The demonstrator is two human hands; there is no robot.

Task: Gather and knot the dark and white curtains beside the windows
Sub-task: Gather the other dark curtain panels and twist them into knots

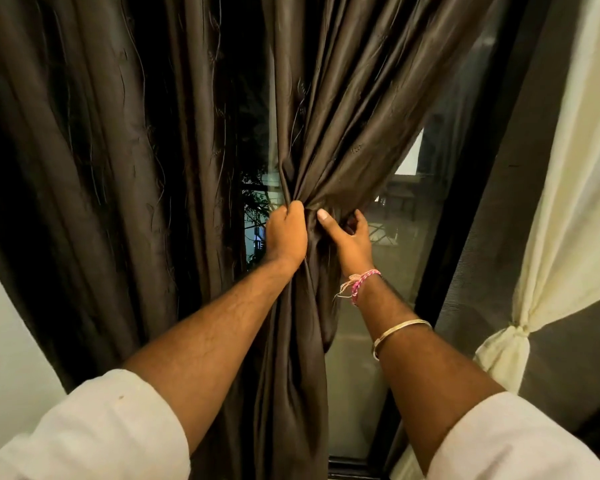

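**Both hands close on the gathered dark curtain**

The fingers (pixel 297 206) of the left hand (pixel 286 233) are curled tight around the gathered neck of the dark curtain (pixel 329 133), and the fist closes fully on the cloth. Just beside it, at 3 o'clock, the right hand (pixel 349 237) holds the same bunch: its thumb (pixel 324 218) lies straight against the front of the folds, and the other fingers bend around the back side, so the hand is half closed on the fabric. The two hands are almost touching, with only a narrow ridge of cloth between them.

From this grip the dark curtain spreads wide toward 12 and 1 o'clock, and below the hands it hangs down as one thick rope of folds toward 6 o'clock. No knot shows in it.

On the right wrist there is a pink and white thread band (pixel 361 284), and lower on the forearm a thin metal bangle (pixel 400 332). Both arms come out of white sleeves (pixel 94 431) at the bottom corners.

At 9 o'clock a second dark panel (pixel 94 168) hangs loose. Behind the hands is the window glass (pixel 402 220) in a black frame (pixel 465 220). At 3 to 4 o'clock the white curtain (pixel 568 202) hangs, already tied into a knot (pixel 518 330).
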